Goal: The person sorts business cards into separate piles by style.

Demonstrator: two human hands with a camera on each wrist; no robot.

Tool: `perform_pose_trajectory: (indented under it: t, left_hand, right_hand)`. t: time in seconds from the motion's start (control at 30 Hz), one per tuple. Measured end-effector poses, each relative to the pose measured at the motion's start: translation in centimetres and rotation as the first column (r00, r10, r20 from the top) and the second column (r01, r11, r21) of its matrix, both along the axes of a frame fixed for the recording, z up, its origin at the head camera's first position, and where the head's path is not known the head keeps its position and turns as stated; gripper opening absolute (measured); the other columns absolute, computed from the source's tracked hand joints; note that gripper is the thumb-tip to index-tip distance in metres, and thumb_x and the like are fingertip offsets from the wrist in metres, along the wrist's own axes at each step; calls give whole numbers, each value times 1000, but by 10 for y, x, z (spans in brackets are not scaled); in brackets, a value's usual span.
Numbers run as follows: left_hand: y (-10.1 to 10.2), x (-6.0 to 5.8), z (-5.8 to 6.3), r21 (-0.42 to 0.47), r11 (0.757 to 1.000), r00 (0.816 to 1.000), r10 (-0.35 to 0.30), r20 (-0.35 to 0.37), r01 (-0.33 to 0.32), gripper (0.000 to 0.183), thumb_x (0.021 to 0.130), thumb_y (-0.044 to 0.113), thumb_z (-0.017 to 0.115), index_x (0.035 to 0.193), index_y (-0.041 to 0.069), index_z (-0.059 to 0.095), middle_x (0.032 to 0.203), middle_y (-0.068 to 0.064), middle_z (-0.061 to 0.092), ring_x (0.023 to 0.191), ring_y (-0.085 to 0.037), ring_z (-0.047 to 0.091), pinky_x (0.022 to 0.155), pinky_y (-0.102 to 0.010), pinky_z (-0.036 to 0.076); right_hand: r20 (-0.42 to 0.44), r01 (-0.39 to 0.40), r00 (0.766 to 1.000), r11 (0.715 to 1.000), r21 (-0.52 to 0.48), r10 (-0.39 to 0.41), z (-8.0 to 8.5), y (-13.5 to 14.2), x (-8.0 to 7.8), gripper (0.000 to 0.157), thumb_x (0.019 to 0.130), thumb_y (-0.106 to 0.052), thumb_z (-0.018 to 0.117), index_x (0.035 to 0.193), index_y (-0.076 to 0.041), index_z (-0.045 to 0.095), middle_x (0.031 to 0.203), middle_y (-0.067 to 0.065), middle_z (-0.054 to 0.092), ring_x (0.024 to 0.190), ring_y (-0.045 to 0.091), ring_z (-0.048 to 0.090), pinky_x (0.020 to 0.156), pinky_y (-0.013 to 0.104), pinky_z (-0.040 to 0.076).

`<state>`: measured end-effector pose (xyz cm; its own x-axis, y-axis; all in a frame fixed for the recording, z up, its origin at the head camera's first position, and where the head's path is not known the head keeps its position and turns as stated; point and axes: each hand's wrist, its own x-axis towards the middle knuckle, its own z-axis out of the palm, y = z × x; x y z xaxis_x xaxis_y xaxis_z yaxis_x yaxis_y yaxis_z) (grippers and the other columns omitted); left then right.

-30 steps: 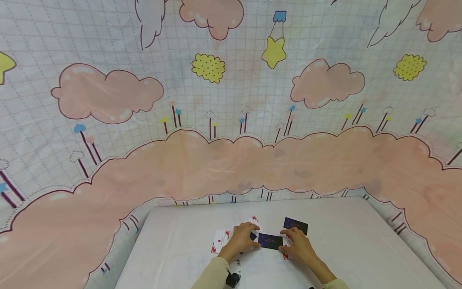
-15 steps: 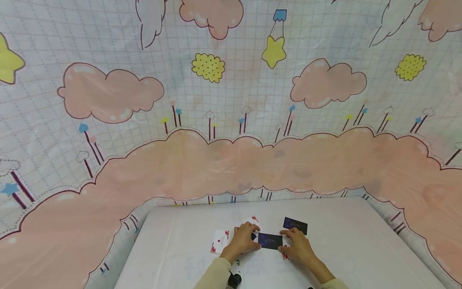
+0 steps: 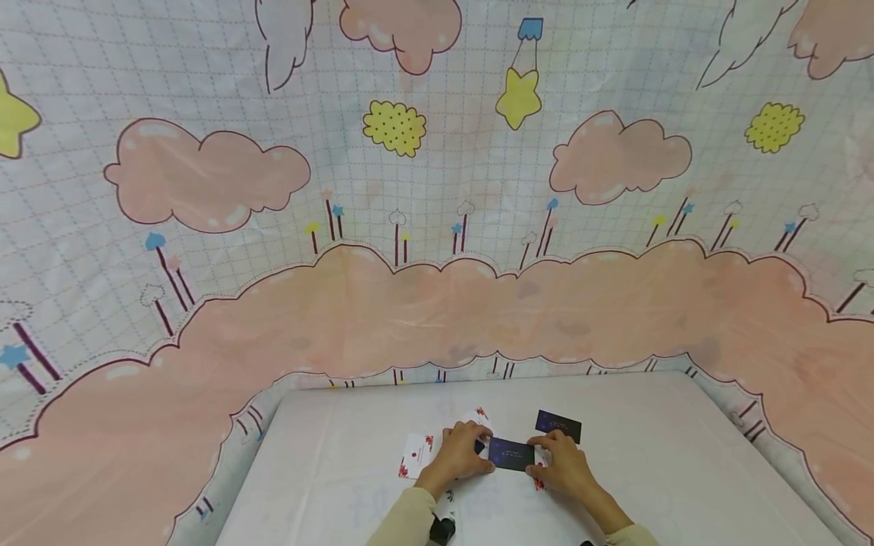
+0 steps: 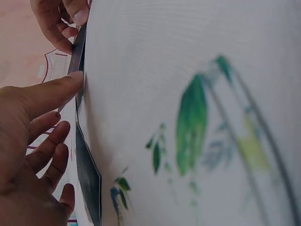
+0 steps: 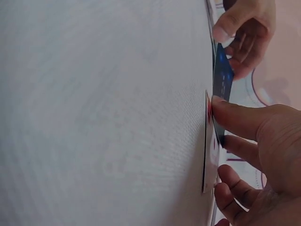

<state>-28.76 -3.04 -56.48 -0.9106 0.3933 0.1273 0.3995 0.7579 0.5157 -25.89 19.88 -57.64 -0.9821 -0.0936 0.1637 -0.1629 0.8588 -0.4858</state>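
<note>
A dark blue card [image 3: 510,453] with small print lies between my two hands in the head view. My left hand [image 3: 457,453] holds its left end with thumb and forefinger at the corners. At the opposite end, my right hand [image 3: 565,462] grips it the same way; the right wrist view shows thumb and forefinger on the card [image 5: 222,80]. Partly under that end is a white card [image 5: 210,160] with red flowers. Another dark card [image 4: 88,174] lies beside the left hand, mostly hidden from the head camera.
White cards with red flowers lie left [image 3: 415,456] and behind [image 3: 480,414] the left hand. A second dark card [image 3: 560,426] lies behind the right hand. Green leaf print [image 3: 449,497] shows by the left wrist. The white table [image 3: 328,470] meets a patterned cloth backdrop [image 3: 437,311].
The dark card between the hands has tilted or risen very slightly at its far edge. Both hands stay almost in place.
</note>
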Motion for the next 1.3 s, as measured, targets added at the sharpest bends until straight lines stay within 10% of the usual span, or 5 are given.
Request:
perform_pose_trajectory:
  t: [0.5,0.87,1.3]
  left_hand:
    - [0,5,3,6,1000,998,-5,-66,6,52,74,35,84,120,19,65,114,4,65,106,-14,52,100,-41,35]
    - [-10,13,20,-12,1000,992,-28,-124,26,52,76,39,82,121,19,65,125,2,65,116,-19,53,101,-44,37]
    - [-25,37,28,-60,997,986,-47,-158,38,53,72,42,84,117,18,66,117,3,65,111,-17,53,96,-41,40]
  right_hand:
    - [-6,-5,1000,998,-57,4,9,-1,3,52,67,-28,89,113,-13,69,110,10,63,104,31,57,88,58,46]
    - [13,-44,999,977,-207,48,30,-5,14,61,64,-11,90,120,-7,66,99,-1,64,88,14,54,73,27,45]
    - [-20,-152,988,974,-167,150,40,-10,26,55,63,-7,88,115,-9,68,98,-4,65,88,16,55,71,25,43]
